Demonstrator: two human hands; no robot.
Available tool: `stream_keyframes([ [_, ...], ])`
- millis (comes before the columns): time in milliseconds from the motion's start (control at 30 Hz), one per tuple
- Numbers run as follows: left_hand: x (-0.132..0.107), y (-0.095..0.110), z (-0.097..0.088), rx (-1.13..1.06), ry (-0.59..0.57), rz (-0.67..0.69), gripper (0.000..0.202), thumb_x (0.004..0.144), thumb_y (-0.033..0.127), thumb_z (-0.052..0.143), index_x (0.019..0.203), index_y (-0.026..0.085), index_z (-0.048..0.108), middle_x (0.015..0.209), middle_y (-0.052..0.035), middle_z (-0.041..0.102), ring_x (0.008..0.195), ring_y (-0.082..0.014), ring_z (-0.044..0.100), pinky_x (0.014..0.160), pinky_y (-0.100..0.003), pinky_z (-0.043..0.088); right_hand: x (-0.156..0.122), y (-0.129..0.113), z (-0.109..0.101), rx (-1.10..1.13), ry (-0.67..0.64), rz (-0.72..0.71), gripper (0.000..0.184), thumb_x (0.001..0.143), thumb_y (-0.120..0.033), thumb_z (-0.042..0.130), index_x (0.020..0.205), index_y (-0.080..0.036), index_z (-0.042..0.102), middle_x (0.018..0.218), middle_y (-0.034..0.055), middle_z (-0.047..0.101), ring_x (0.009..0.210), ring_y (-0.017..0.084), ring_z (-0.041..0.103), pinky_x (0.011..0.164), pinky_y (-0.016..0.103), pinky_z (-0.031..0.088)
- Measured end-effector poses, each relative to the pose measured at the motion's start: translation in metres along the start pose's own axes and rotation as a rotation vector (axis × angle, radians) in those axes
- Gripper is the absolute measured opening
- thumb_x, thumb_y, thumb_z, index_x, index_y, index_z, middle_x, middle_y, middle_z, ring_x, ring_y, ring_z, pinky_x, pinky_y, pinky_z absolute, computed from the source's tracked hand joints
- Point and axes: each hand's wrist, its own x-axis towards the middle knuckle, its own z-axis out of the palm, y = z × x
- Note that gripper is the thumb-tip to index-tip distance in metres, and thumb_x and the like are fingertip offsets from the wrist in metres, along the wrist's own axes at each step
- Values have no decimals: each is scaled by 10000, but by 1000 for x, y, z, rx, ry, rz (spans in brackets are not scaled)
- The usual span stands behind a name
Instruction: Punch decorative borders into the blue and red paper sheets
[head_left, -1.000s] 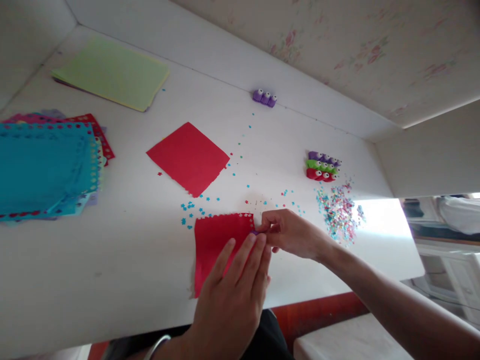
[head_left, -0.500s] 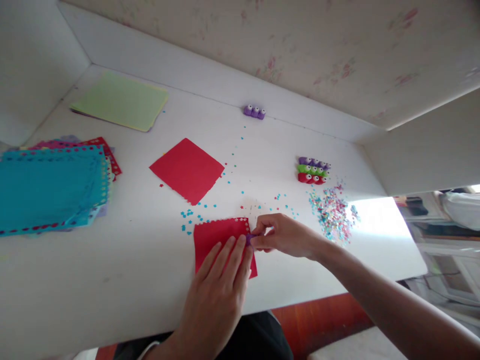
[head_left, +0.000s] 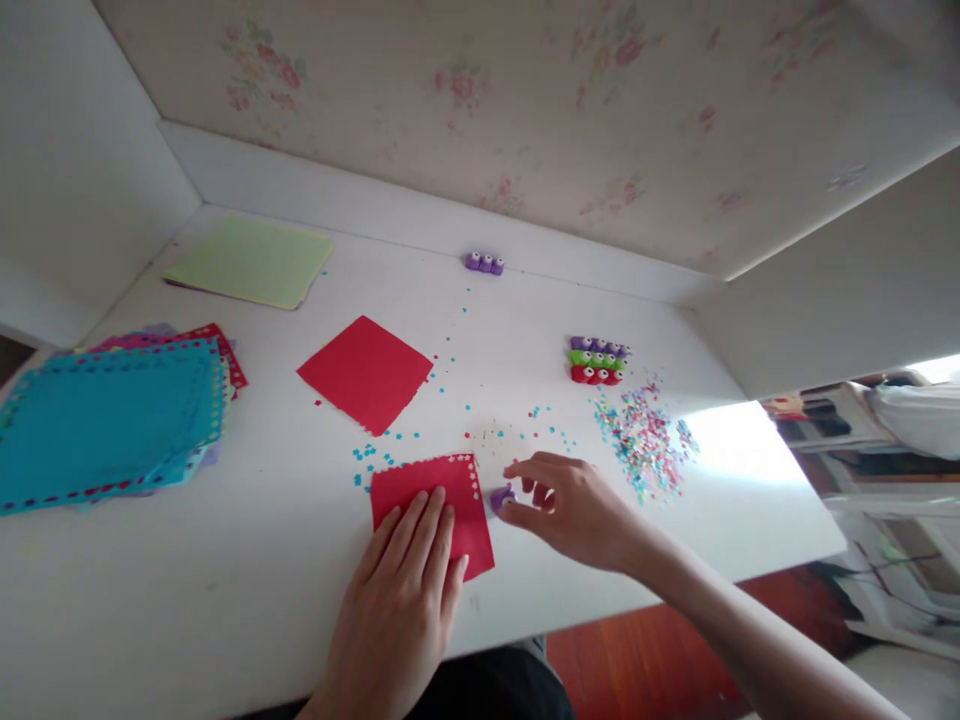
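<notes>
My left hand [head_left: 409, 570] lies flat on a red paper sheet [head_left: 469, 535], fingers stretched out, pressing it to the white table. Small punched shapes line the sheet's far edge and the upper part of its right edge. Just off that right edge is a small purple craft punch [head_left: 502, 497] with a white button. My right hand [head_left: 570, 505] has it loosely between thumb and fingertips, the other fingers curled. The punch stands apart from the paper by a narrow gap.
Another red sheet [head_left: 365, 375] lies farther back. Blue punched sheets [head_left: 112, 420] are stacked left, pale green paper [head_left: 251, 260] behind. Rows of punches [head_left: 598, 360] and a confetti heap [head_left: 646, 435] sit right; purple punches [head_left: 485, 263] stand by the wall. Loose bits [head_left: 367, 455] are scattered about.
The purple punch has come off the red sheet's right edge, with my right hand now looser around it. More punched shapes show there. My left hand has shifted left; the view has tilted.
</notes>
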Motion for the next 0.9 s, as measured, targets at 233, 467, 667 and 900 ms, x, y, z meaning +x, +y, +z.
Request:
stream_keyframes([
  [233, 1, -9, 10, 10, 117, 90, 387, 887, 287, 548, 1222, 109, 627, 1274, -134, 652, 1133, -272, 614, 999, -395, 409, -12, 0, 2, -4, 96, -104, 218, 928, -247, 534, 892, -261, 748, 910, 26, 706, 843, 159, 660, 785, 290, 486],
  [467, 4, -17, 12, 164, 141, 235, 435, 867, 326, 562, 1218, 74, 614, 1248, -165, 660, 1099, -283, 619, 920, -396, 446, 36, 79, -63, 577, 254, 136, 323, 754, -394, 702, 1014, -210, 754, 859, 42, 744, 787, 176, 680, 769, 347, 553],
  [667, 8, -19, 13, 197, 177, 270, 401, 866, 305, 561, 1185, 74, 636, 1221, -159, 676, 1084, -276, 625, 906, -385, 445, 91, 135, -126, 203, 632, 238, 481, 768, -468, 633, 1106, -139, 731, 842, 100, 752, 718, 210, 673, 636, 336, 516],
  [900, 11, -17, 13, 97, 230, 192, 350, 875, 282, 569, 1174, 116, 645, 1195, -117, 699, 1057, -245, 646, 907, -357, 450, 123, 184, -180, -167, 660, 334, 264, 771, -370, 655, 932, -217, 796, 910, 82, 766, 840, 261, 672, 704, 326, 456],
])
